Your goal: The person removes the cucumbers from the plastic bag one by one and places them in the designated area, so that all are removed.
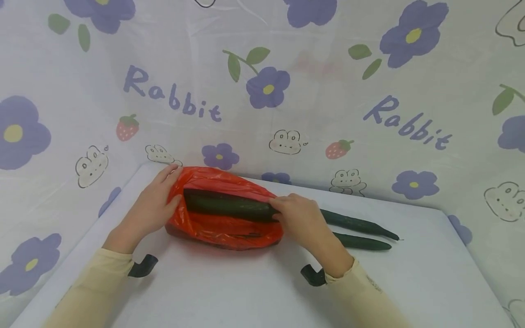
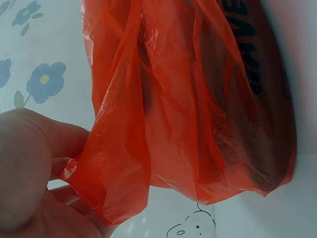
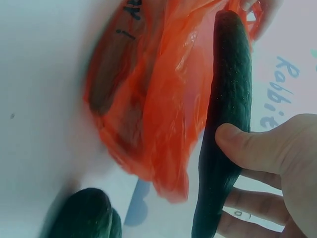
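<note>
My left hand (image 1: 153, 200) pinches the rim of a red plastic bag (image 1: 246, 239) at its left side, holding the mouth wide. In the left wrist view, a fold of the film runs between thumb and fingers. My right hand (image 1: 301, 223) grips a dark green cucumber (image 1: 229, 205), thumb on one side and fingers on the other. That cucumber lies lengthwise across the bag's mouth, its blunt end close to my left hand. Through the film, a long dark shape (image 3: 106, 82) shows low in the bag.
Dark green cucumbers (image 3: 81, 213) lie side by side on the white table (image 1: 221, 291). Two tapered ends stretch right past my right hand in the head view. A patterned curtain (image 1: 320, 100) rises behind the table's back edge.
</note>
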A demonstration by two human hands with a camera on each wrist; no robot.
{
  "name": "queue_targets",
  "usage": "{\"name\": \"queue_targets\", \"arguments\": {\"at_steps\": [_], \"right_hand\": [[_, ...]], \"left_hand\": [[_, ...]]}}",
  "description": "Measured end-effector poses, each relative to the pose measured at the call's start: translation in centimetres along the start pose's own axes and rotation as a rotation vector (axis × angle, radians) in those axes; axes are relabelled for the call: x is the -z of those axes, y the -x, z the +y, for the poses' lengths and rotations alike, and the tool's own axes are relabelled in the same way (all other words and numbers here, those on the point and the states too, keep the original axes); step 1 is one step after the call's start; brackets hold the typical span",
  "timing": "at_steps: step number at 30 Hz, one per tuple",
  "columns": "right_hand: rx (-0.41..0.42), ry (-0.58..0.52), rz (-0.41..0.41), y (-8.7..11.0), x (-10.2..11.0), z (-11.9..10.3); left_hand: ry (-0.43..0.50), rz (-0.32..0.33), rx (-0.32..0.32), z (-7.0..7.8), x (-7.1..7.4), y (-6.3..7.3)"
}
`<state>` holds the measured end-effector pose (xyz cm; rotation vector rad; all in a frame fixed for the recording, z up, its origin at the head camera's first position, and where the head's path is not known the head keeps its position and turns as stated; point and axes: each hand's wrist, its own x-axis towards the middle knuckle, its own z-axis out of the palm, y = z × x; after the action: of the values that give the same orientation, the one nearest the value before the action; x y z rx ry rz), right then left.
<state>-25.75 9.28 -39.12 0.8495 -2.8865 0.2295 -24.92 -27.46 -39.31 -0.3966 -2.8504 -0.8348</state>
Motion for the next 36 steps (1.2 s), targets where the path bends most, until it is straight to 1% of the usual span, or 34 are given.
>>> {"name": "queue_targets", "arguments": {"at_steps": [5,11,21,28,32,36], "right_hand": [[-0.008,0.006,0.008,0.7,0.3,0.7],[-0.006,-0.01,0.048,1.3,0.4,1.3],[0.03,0.002,0.103,2.9,0.2,2.3],[0.061,0.021,0.156,4.5,0.3,2.9],[0.063,0.03,0.164,5.2,0.7,3.2],[0.053,0.011,0.159,5.9,1.1,3.7]], "left_hand": [[0.005,-0.006,0.005,0.1,-0.1,0.0],[0.011,-0.008,0.007,-0.1,-0.3,0.1],[0.0,0.002,-0.002,-0.4,-0.3,0.0],[-0.006,0.007,0.006,-0.1,-0.3,0.4],[-0.006,0.011,0.008,0.0,-0.4,0.5],[-0.008,0.016,0.007,0.1,-0.4,0.6]]}}
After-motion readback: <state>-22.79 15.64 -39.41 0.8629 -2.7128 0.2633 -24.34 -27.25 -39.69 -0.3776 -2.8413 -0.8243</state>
